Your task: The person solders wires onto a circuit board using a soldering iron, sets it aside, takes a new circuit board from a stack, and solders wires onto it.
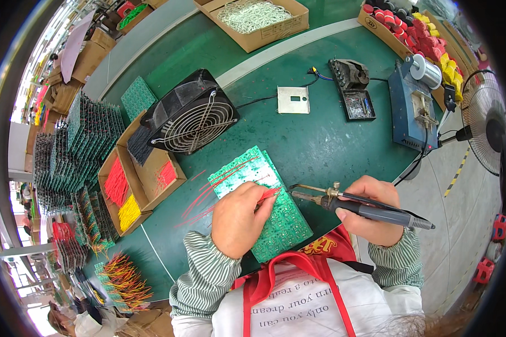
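Observation:
My left hand is closed in a pinch on red wires, whose ends poke out past the fingertips over a green circuit board panel. More red wires trail out to the left of that hand, and a few lie across the panel's far part. In my right hand is a grey-handled soldering iron, gripped with the fingers wrapped round it. A thin curved feed tube with a brass fitting runs along the iron. Its tip points left, close to the wire ends at the panel's right edge.
Left of the panel stand a black fan and a cardboard box of red, yellow and black wires. Stacked circuit boards fill the far left. A blue solder feeder with a spool and a small open black case sit at right.

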Motion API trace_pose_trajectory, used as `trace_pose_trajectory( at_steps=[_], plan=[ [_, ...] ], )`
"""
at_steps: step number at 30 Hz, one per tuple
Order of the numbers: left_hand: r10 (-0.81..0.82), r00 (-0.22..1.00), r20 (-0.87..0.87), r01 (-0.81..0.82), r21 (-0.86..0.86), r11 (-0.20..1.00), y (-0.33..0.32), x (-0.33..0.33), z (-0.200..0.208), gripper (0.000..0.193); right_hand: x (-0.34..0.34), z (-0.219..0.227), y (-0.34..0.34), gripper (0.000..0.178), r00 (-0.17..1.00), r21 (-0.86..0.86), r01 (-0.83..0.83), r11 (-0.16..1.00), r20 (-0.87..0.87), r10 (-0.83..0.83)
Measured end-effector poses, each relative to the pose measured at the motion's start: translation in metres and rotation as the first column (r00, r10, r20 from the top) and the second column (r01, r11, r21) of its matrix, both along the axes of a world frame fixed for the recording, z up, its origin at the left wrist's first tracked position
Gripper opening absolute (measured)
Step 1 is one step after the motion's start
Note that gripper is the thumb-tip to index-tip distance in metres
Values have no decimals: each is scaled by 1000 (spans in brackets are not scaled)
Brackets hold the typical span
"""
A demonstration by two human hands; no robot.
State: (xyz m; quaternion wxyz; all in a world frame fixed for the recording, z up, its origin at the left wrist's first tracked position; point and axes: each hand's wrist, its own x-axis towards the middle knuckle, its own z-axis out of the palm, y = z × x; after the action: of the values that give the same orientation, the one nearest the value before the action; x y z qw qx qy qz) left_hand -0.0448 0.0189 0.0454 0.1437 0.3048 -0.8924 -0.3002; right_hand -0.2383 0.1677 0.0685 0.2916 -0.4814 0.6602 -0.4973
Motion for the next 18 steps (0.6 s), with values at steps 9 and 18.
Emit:
trace_pose_trajectory(
  at_steps=[9, 18],
  plan=[
    [5, 999, -52, -2, 50, 999, 0, -5, -5, 11, -2, -1, -4, 17, 999, -28, -28, 999, -43, 27],
    [9, 999, -34, -8, 33, 999, 1, -7, -5, 10, -3, 2, -1, 17, 999, -44, 1, 999, -37, -3]
  ],
)
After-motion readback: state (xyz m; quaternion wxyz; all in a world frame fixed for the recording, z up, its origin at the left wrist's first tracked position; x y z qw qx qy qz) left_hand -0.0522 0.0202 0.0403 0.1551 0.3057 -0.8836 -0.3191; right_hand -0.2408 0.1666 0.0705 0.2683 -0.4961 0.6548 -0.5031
